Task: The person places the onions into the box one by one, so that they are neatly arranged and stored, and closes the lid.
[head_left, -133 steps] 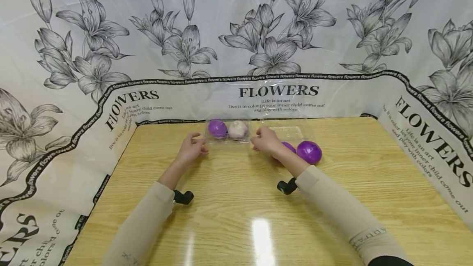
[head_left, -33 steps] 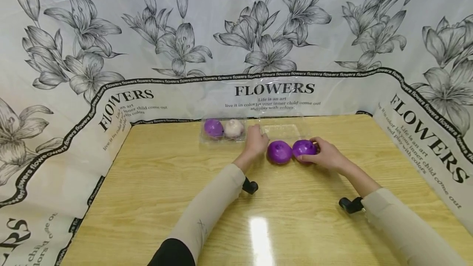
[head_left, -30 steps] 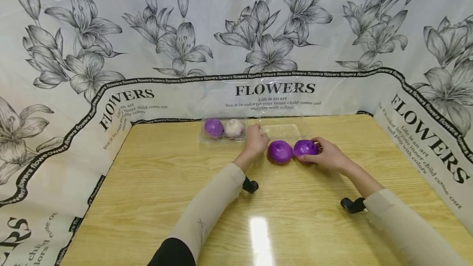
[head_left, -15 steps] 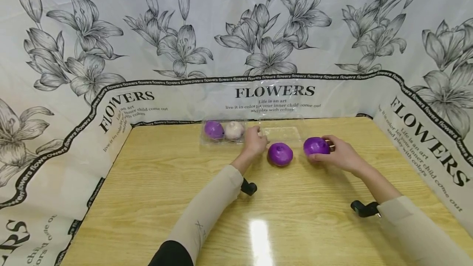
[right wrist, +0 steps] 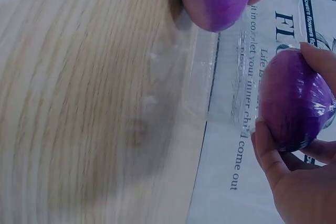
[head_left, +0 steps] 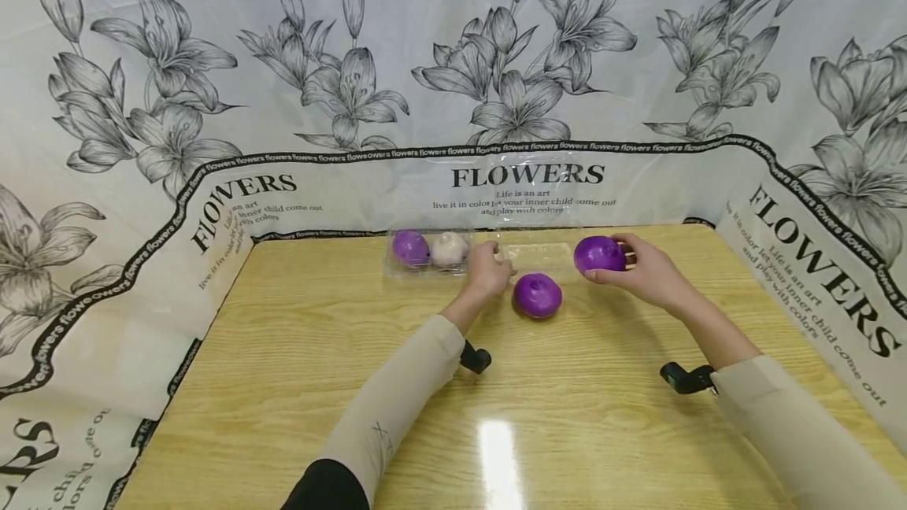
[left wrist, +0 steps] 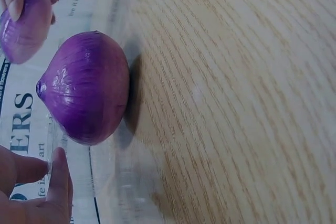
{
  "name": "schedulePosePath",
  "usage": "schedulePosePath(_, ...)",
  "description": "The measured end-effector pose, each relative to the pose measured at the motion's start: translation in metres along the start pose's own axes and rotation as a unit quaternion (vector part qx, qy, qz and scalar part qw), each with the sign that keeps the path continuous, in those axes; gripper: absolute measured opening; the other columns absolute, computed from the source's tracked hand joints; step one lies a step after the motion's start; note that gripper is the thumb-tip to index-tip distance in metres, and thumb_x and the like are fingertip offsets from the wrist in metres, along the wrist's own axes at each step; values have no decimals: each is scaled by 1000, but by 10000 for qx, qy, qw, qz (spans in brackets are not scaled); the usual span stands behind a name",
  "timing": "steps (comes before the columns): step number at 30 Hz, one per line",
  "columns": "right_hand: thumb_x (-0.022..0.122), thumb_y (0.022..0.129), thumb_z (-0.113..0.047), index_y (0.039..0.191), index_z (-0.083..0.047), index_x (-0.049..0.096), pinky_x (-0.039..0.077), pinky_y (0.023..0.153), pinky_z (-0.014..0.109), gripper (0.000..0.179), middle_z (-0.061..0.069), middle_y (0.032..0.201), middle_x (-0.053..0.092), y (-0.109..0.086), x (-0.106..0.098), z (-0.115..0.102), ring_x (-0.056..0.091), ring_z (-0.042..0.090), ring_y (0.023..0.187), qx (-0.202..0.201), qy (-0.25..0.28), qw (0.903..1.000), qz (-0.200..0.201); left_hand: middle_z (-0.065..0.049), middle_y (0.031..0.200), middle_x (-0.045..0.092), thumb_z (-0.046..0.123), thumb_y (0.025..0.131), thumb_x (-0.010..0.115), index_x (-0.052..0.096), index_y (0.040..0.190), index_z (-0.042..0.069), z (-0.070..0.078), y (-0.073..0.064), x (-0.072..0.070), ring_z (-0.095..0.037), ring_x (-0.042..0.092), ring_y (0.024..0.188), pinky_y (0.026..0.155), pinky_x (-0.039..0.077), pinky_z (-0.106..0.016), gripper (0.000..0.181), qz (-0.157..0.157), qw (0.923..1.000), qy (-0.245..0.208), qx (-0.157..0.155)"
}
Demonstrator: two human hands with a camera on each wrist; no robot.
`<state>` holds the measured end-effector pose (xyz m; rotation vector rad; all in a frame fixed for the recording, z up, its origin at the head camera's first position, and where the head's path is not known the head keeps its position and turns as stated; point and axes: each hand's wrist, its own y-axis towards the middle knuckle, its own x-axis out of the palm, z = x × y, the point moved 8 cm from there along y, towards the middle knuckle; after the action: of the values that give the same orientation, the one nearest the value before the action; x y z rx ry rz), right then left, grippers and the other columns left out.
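My right hand (head_left: 650,270) holds a purple onion (head_left: 594,256) above the right end of an open clear plastic box (head_left: 538,255). In the right wrist view the fingers and thumb wrap round this onion (right wrist: 289,100) from its sides. My left hand (head_left: 486,270) is at the box's left edge; in the left wrist view its thumb and forefinger (left wrist: 59,174) pinch the thin clear rim. Another purple onion (head_left: 537,295) sits on the table just in front of the box, stem end up. The box's transparent lid (head_left: 542,183) stands raised behind it.
Left of my left hand stands a second clear plastic box (head_left: 428,271), holding a purple onion (head_left: 410,249) and a pale bulb (head_left: 449,249). A white cloth (head_left: 354,195) with flower prints rises behind the wooden table (head_left: 354,384) and along both sides.
My left hand has moved right, from beside the left box to the open box's edge. The right hand has taken the right-hand onion from the table, moving it right, then up and back.
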<state>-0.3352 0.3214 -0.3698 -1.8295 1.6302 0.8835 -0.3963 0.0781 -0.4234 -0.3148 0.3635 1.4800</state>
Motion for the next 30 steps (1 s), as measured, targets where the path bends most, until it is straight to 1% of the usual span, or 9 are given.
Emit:
schedulePosePath(3,81,87,-45,152,6,35,52,101,62,94,34,137,53,8,3,-6,54,48,124,-137,112,9998,128,-29,130,63,-3,96,61,50,143,-10,1,1,-1,-22,76,89,59,59,-21,49,7,9999,111,64)
schedulePosePath(4,81,87,-44,152,6,35,52,101,61,94,34,137,53,11,4,-8,54,48,123,-189,147,9996,170,-29,129,64,-4,96,61,48,144,-10,0,1,-1,-23,77,88,57,59,-22,50,-40,10000,10,29)
schedulePosePath(7,82,87,-41,151,5,36,54,100,60,92,33,137,53,20,10,-12,56,48,122,-317,207,9989,271,-27,126,66,-3,97,60,45,147,-9,-1,1,0,-23,77,89,54,58,-23,52,-114,9999,-85,-30)
schedulePosePath(10,83,87,-41,151,5,37,53,101,59,91,33,136,54,28,16,-14,56,48,122,-370,235,9986,290,-27,130,64,-2,96,61,47,145,-9,0,1,-2,-22,76,90,58,59,-22,51,-64,9999,72,43)
schedulePosePath(14,83,86,-42,150,5,37,53,102,59,92,33,136,54,36,24,-15,56,47,122,-375,241,9987,258,-28,135,61,0,95,64,53,140,-10,1,1,-4,-21,75,89,67,61,-21,48,78,9989,418,187)
schedulePosePath(17,82,87,-42,151,5,37,53,103,59,91,32,136,54,40,28,-14,57,47,121,-370,274,9986,244,-28,135,61,-1,95,64,53,141,-9,1,2,-3,-20,76,87,67,61,-22,48,62,9992,368,157)
schedulePosePath(22,80,88,-43,153,4,34,52,104,58,92,33,137,53,45,37,-13,56,47,123,-353,301,9988,130,-29,138,58,-2,95,64,51,143,-8,-1,0,-1,-19,76,85,63,60,-20,50,8,9999,168,-14)
schedulePosePath(26,79,89,-47,154,3,33,52,104,58,94,33,139,52,49,43,-10,56,47,125,-286,255,9993,42,-28,142,55,-1,96,64,51,143,-8,-1,0,-1,-18,76,86,66,60,-20,49,6,9997,233,-18)
schedulePosePath(30,77,90,-49,154,1,33,51,105,58,93,32,142,51,54,44,-10,54,47,127,-237,261,9994,-5,-29,144,53,-3,95,64,49,144,-8,-1,1,-1,-17,76,85,64,60,-20,51,-1,10000,38,-74)
